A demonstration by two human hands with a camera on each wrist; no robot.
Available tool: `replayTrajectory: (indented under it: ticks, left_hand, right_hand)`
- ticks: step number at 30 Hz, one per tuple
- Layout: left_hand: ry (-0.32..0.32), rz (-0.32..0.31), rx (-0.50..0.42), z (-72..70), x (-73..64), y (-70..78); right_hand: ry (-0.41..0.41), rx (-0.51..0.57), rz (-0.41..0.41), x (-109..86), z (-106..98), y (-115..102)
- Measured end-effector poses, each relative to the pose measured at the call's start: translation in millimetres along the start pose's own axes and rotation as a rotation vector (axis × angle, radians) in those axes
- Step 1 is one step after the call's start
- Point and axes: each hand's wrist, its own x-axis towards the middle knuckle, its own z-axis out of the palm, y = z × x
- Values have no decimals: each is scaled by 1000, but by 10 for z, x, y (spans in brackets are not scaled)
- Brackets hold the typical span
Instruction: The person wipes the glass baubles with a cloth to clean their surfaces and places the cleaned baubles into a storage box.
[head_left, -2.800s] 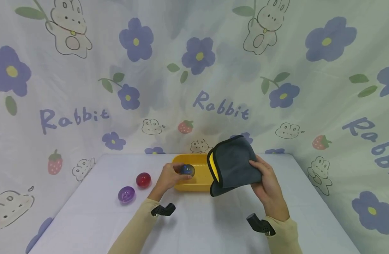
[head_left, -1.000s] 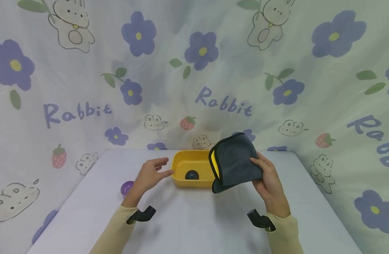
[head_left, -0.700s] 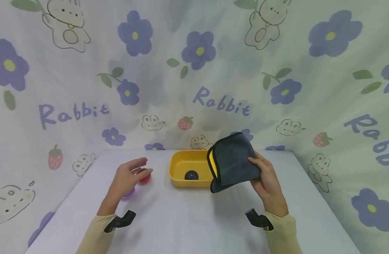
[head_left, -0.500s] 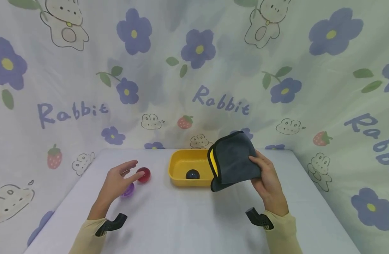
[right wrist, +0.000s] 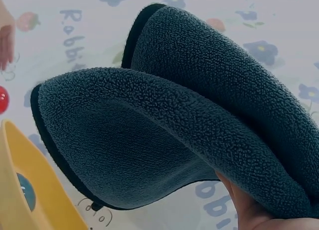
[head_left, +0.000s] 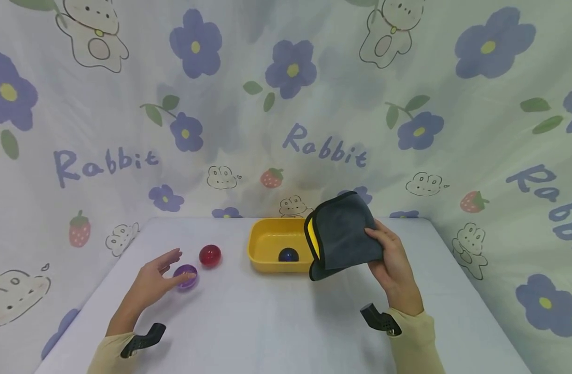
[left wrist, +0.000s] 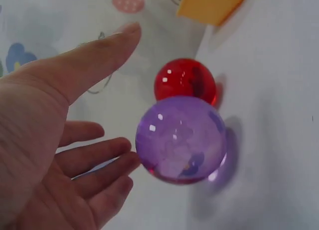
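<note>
Head view: right hand (head_left: pixel 392 267) grips cloth (head_left: pixel 346 234), left hand (head_left: pixel 148 284) near purple ball (head_left: pixel 185 269)

Purple ball (left wrist: pixel 182 140), red ball (left wrist: pixel 182 78): glossy, smooth. Yellow tray (head_left: pixel 264 245): smooth plastic. Grey towel (right wrist: pixel 119 135): matt, rough cloth.

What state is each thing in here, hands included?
gray terry towel: folded, held up
right hand: gripping the gray terry towel
left hand: open, holding nothing
purple ball: on the white tabletop, not gripped
red ball: on the white tabletop, untouched
dark blue ball: inside the yellow tray
yellow tray: upright, dark blue ball inside
</note>
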Motion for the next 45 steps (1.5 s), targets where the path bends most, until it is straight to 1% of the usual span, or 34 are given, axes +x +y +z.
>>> replayTrajectory:
  ticks: [4,7,11,14,16,20,24,29,31,33,36,41,45]
  left_hand:
    - [-34,-14,-3,10,-40,-82]
    - [-61,-20,-21,34,-55,-110]
    - [-51,-12,-16,61,-68,-124]
    - [-34,-14,12,76,-67,-146]
    - [-35,-26,17,93,-61,-188]
    - [-51,-65,0,129,-51,-245]
    - [-55,-82,3,135,-51,-236]
    - [-39,-132,28,142,-65,-224]
    - [-36,-157,30,150,-79,-204]
    - [-40,-162,25,156,-94,-167]
    - [-35,-146,5,174,-120,-74]
    - [-24,-95,-49,205,-122,141]
    - [-18,-75,-122,216,-92,389]
  right_hand:
    - [-14,4,-17,1,-2,14]
    - [-16,16,-12,3,-5,24]
    - [-19,25,4,4,-9,36]
    - [-16,22,9,10,-16,46]
    - [-16,23,10,12,-16,51]
    - [-20,25,13,10,-9,56]
    - [-25,21,11,7,0,63]
    - [-24,18,18,3,7,77]
    - [-18,10,25,-1,10,78]
    - [-12,-2,31,-4,11,78]
    - [-10,-12,41,-5,15,75]
    - [-13,-9,44,2,18,67]
    - [-16,-13,29,6,23,60]
